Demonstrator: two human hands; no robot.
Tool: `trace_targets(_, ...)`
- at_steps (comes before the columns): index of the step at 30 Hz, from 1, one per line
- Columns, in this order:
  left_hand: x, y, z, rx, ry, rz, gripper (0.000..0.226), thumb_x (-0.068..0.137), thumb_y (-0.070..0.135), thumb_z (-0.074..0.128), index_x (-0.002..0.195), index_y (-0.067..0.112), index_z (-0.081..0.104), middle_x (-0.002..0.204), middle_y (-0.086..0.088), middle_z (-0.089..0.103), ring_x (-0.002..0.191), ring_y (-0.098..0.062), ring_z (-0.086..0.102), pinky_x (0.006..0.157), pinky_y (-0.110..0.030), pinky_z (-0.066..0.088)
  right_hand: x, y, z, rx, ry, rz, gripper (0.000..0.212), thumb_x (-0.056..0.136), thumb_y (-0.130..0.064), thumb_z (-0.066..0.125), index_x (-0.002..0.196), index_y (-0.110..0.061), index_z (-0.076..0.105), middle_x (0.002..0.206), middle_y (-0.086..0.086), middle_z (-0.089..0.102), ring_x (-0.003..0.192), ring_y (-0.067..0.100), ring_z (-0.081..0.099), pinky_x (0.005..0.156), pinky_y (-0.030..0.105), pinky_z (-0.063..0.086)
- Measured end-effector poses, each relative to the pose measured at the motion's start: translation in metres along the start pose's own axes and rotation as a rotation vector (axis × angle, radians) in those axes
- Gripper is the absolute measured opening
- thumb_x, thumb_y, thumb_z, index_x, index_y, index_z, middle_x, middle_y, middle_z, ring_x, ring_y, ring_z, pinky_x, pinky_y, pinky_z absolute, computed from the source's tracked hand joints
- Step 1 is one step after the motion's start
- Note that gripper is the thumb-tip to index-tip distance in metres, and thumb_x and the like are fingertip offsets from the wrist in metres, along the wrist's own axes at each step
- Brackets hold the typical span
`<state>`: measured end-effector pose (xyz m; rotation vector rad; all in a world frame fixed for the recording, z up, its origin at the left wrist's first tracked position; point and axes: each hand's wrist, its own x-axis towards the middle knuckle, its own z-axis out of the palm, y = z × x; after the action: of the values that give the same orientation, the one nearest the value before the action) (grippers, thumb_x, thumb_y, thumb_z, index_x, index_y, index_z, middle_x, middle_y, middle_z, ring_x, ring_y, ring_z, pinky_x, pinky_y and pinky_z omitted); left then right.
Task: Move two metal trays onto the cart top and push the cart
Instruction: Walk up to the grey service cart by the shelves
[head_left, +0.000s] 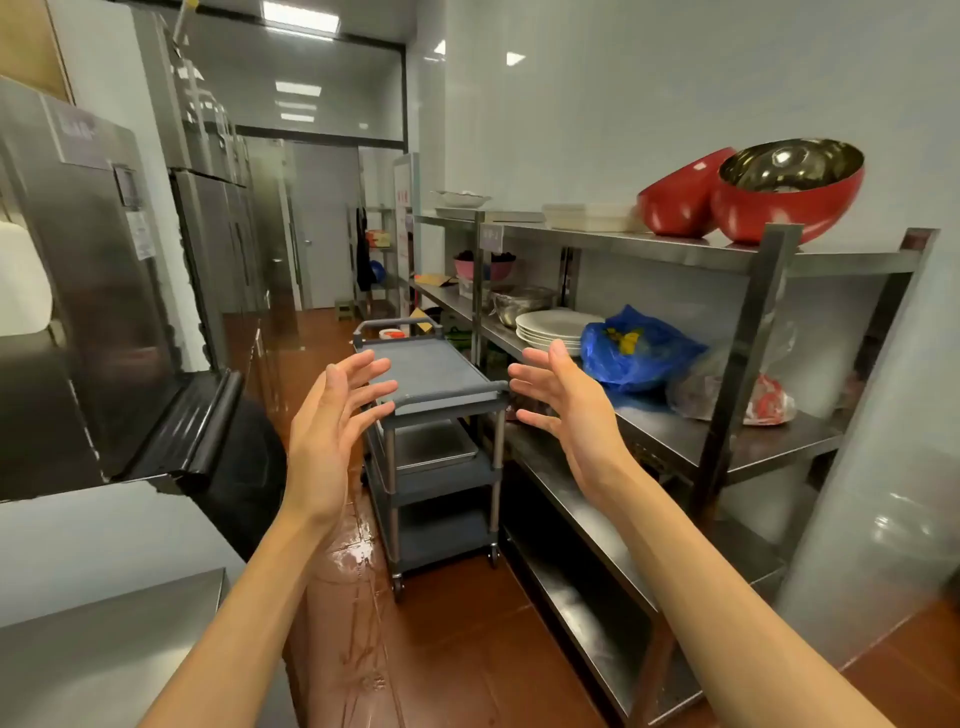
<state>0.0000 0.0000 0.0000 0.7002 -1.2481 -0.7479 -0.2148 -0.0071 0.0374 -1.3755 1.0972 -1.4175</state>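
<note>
Head cam: I'm holding both arms out toward the grey cart (431, 374), which is standing in the aisle beside the steel shelving (675, 249). Left hand (332, 415) & right hand (561, 395) are hanging spread, palms facing in, fingers released, gripping nothing, roughly framing the near handle (447, 397), probably lining up a two-handed reach. Cart top is sitting bare; one metal tray (431, 447) is lying on the mid shelf below it. Can't tell if a 2nd is stacked there. Floor is looking wet near the wheels, so I'm expecting slippery rolling.
</note>
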Motion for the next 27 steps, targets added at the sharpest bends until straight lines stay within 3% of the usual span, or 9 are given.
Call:
trace_targets(3, 0.031, -0.023, -0.020, 0.017, 0.021, -0.042, 0.075, 0.083, 0.065, 0.041, 0.134, 0.011, 0.053, 0.129, -0.006, 0.064, 0.117, -0.020, 0.064, 0.099, -0.038, 0.050, 0.035, 0.016, 0.015, -0.015, 0.029, 0.016, 0.051, 0.101, -0.046, 0.031, 0.135, -0.014, 0.053, 0.131, 0.008, 0.061, 0.118, 0.021, 0.058, 0.106, 0.051, 0.042)
trace_targets(9, 0.096, -0.076, -0.052, 0.054, 0.022, -0.079, 0.056, 0.093, 0.051, 0.035, 0.130, 0.015, 0.056, 0.127, -0.006, 0.066, 0.115, -0.019, 0.065, 0.099, -0.039, 0.051, 0.112, 0.052, 0.042, 0.014, 0.064, 0.018, 0.050, 0.101, -0.049, 0.032, 0.130, -0.017, 0.057, 0.124, 0.003, 0.065, 0.112, 0.015, 0.061, 0.104, 0.050, 0.045)
trace_targets(21, 0.241, -0.206, -0.083, 0.133, 0.111, -0.101, 0.064, 0.090, 0.060, 0.038, 0.129, 0.014, 0.058, 0.123, -0.003, 0.068, 0.112, -0.018, 0.066, 0.093, -0.033, 0.054, 0.311, 0.136, 0.097, 0.060, 0.028, 0.039, 0.048, 0.103, -0.039, 0.032, 0.132, -0.008, 0.055, 0.129, 0.011, 0.062, 0.117, 0.021, 0.059, 0.104, 0.046, 0.046)
trace_targets(27, 0.326, -0.271, -0.093, 0.147, 0.211, -0.152, 0.059, 0.093, 0.052, 0.037, 0.128, 0.010, 0.058, 0.123, -0.009, 0.067, 0.111, -0.022, 0.067, 0.097, -0.040, 0.053, 0.435, 0.177, 0.132, 0.057, -0.041, 0.045, 0.045, 0.102, -0.043, 0.036, 0.123, -0.013, 0.062, 0.117, 0.004, 0.069, 0.107, 0.015, 0.065, 0.098, 0.043, 0.050)
